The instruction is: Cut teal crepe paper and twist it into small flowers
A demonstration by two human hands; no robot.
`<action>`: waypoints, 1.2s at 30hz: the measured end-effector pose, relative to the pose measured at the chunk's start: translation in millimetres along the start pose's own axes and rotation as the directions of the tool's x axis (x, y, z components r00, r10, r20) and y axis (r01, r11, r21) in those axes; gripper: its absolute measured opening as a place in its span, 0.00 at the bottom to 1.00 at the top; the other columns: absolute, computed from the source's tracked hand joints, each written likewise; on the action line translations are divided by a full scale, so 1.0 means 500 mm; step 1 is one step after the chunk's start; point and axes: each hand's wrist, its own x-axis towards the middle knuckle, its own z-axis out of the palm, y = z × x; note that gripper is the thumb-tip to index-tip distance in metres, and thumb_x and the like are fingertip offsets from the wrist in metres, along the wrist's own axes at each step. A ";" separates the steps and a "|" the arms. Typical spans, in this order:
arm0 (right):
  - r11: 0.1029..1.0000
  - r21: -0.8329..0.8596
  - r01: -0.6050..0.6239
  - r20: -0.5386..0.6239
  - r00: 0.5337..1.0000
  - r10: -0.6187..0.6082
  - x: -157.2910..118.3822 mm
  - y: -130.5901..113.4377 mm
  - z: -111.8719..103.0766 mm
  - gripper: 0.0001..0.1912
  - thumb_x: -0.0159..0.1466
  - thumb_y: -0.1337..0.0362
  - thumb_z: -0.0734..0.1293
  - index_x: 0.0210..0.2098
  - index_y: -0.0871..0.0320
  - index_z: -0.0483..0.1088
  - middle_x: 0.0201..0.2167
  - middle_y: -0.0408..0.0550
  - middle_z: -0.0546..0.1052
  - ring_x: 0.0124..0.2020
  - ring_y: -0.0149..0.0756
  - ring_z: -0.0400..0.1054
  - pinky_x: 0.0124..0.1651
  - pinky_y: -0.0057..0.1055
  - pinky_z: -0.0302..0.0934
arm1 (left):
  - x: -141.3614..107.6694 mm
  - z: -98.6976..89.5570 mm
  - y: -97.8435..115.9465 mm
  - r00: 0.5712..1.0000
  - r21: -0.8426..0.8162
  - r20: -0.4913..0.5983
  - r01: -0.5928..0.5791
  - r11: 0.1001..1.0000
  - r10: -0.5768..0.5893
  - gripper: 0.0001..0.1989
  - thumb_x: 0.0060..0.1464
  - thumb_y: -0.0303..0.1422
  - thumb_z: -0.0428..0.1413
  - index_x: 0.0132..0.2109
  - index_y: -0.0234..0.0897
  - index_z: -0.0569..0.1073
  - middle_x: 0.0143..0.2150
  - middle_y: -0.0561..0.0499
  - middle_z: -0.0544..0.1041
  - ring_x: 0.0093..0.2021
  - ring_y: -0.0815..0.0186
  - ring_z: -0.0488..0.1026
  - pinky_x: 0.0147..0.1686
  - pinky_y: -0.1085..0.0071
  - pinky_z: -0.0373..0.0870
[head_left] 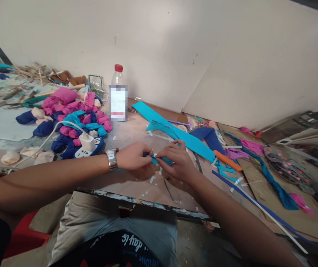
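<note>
My left hand (133, 155), with a metal watch (111, 159) on its wrist, pinches one end of a small turquoise strip (153, 160) close above the table. At the strip's other side my right hand (178, 159) is closed on it, thumb and forefinger together. A tiny white bit shows between the two hands, too small to name. Part of the strip is hidden behind the right fingers. Beyond the hands lies a long turquoise sheet strip (195, 142), with an orange-handled cutter (227, 160) at its right end.
A red-capped bottle (118, 79) stands at the back. Left of it are a heap of pink, blue and cream fabric pieces (72, 107) and a white charger (87, 141) with its cable. A dark blue strip (209, 139) and a thin white stick (275, 217) lie to the right.
</note>
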 end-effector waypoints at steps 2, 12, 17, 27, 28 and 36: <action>1.000 -0.006 0.014 0.007 1.000 -0.014 0.001 -0.002 -0.002 0.04 0.69 0.68 0.69 0.38 0.52 0.75 0.33 0.40 0.84 0.38 0.36 0.76 0.57 0.46 0.49 | 0.002 0.001 -0.003 0.999 -0.069 0.033 0.017 0.997 -0.015 0.09 0.54 0.29 0.52 0.31 0.35 0.77 0.28 0.52 0.81 0.29 0.66 0.76 0.32 0.72 0.67; 0.997 -0.051 0.056 -0.006 0.998 -0.057 0.003 -0.005 -0.007 0.06 0.69 0.69 0.68 0.37 0.52 0.75 0.33 0.40 0.84 0.38 0.35 0.76 0.57 0.45 0.50 | 0.006 0.001 -0.009 0.999 -0.171 0.049 0.029 0.985 -0.021 0.20 0.65 0.43 0.52 0.31 0.34 0.74 0.27 0.51 0.76 0.29 0.67 0.71 0.31 0.71 0.65; 0.995 -0.070 0.067 -0.006 0.998 -0.067 0.003 -0.006 -0.008 0.05 0.70 0.68 0.69 0.38 0.52 0.75 0.33 0.40 0.84 0.38 0.35 0.76 0.58 0.45 0.50 | 0.009 0.001 -0.016 0.997 -0.179 0.075 0.014 0.984 -0.001 0.23 0.66 0.48 0.51 0.29 0.34 0.71 0.25 0.53 0.71 0.28 0.69 0.66 0.30 0.71 0.61; 0.997 -0.047 0.057 -0.010 0.998 -0.058 0.002 -0.004 -0.010 0.05 0.69 0.69 0.69 0.39 0.52 0.75 0.34 0.40 0.84 0.38 0.36 0.76 0.58 0.45 0.49 | 0.009 0.002 -0.018 0.989 -0.283 0.145 0.076 0.956 -0.035 0.22 0.64 0.49 0.55 0.32 0.34 0.73 0.26 0.51 0.75 0.27 0.67 0.72 0.29 0.72 0.66; 0.998 -0.044 0.050 -0.008 0.999 -0.050 0.001 -0.003 -0.009 0.05 0.69 0.69 0.69 0.39 0.52 0.75 0.34 0.40 0.84 0.38 0.36 0.76 0.58 0.46 0.49 | 0.009 0.002 -0.017 0.990 -0.257 0.137 0.067 0.964 -0.032 0.22 0.64 0.48 0.54 0.32 0.34 0.73 0.26 0.51 0.75 0.26 0.67 0.71 0.28 0.72 0.65; 0.999 -0.029 -0.028 0.038 0.999 0.029 -0.004 0.005 0.001 0.03 0.70 0.66 0.69 0.39 0.52 0.76 0.35 0.41 0.84 0.41 0.38 0.77 0.58 0.46 0.49 | 0.002 0.000 -0.006 0.998 0.114 -0.030 -0.048 0.992 0.052 0.16 0.66 0.38 0.53 0.33 0.35 0.78 0.27 0.52 0.78 0.28 0.68 0.70 0.30 0.72 0.59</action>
